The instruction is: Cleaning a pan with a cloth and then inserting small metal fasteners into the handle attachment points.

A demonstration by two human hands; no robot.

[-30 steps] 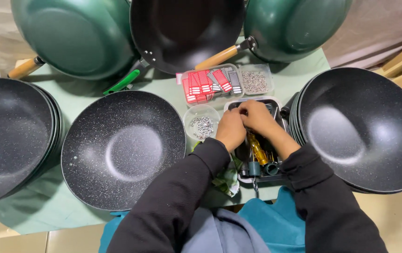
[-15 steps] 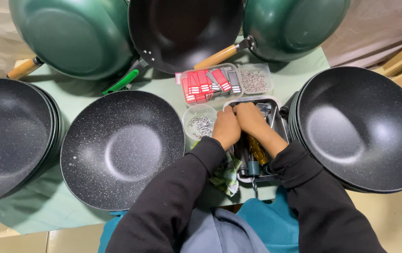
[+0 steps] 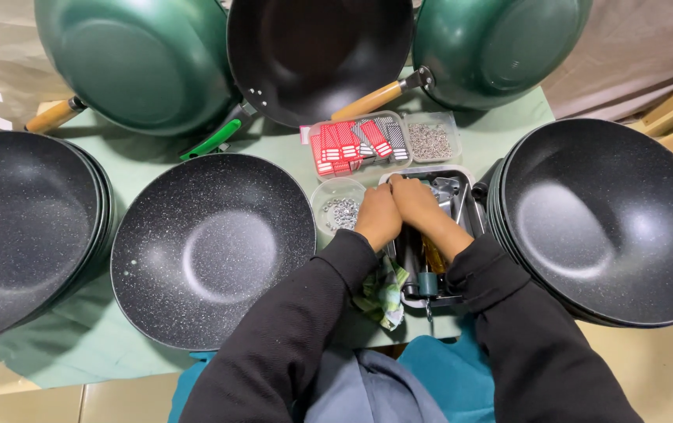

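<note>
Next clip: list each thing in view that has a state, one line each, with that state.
Left hand: knuckles up, over the metal tray's edge, against the right hand.
Right hand: inside the metal tray, fingers hidden.
Speckled pan: upright, empty, no handle visible.
Round cup: open, holds small metal parts.
Clear box: open, holds small grey parts.
Right pan stack: nested, top one empty.
Green pans: tipped, undersides showing.
</note>
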